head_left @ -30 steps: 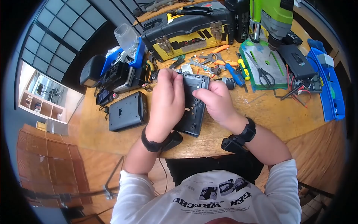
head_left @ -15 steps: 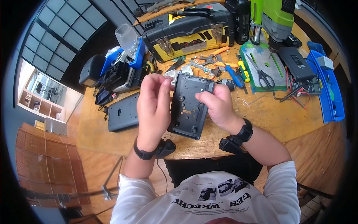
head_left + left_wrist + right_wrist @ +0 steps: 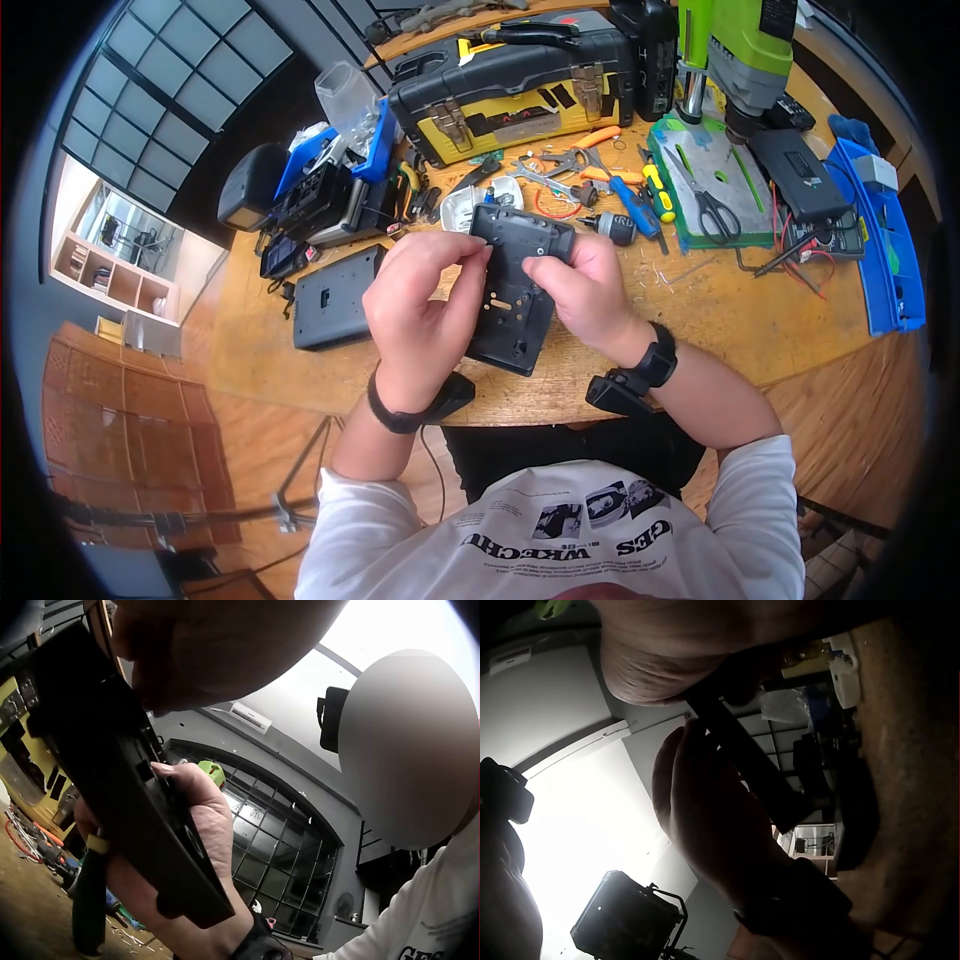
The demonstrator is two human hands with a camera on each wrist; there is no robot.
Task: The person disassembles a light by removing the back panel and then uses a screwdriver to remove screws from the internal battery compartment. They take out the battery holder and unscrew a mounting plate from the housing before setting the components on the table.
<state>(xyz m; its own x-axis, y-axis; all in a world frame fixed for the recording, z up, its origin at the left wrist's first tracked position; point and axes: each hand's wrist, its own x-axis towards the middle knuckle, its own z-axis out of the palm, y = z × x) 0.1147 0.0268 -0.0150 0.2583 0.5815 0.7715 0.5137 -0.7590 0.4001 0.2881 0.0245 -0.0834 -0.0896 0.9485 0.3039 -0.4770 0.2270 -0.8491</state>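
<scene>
A black plastic housing half (image 3: 510, 330), hollow side up with screw posts and holes inside, is held tilted over the table. My right hand (image 3: 592, 300) grips its right edge, thumb (image 3: 548, 275) over the inner face and fingers behind. In the left wrist view a dark handle (image 3: 90, 900) with a yellow collar sticks out below the housing, by the right hand's fingers. My left hand (image 3: 420, 300) brings thumb and forefinger tips together at the housing's upper left, over its inside. I cannot tell what lies between those tips.
Another black housing (image 3: 338, 300) lies at left. Behind stand a white tray (image 3: 460, 210), loose tools, a blue screwdriver (image 3: 635, 208) and a yellow-black toolbox (image 3: 520, 105). Scissors (image 3: 715, 215) lie on the green drill press's base (image 3: 740, 160); a blue bin (image 3: 885, 270) is far right.
The left hand first drew back off the housing to the left, then returned with its fingertips pinched over the upper left inside. The right hand keeps its grip on the housing.
</scene>
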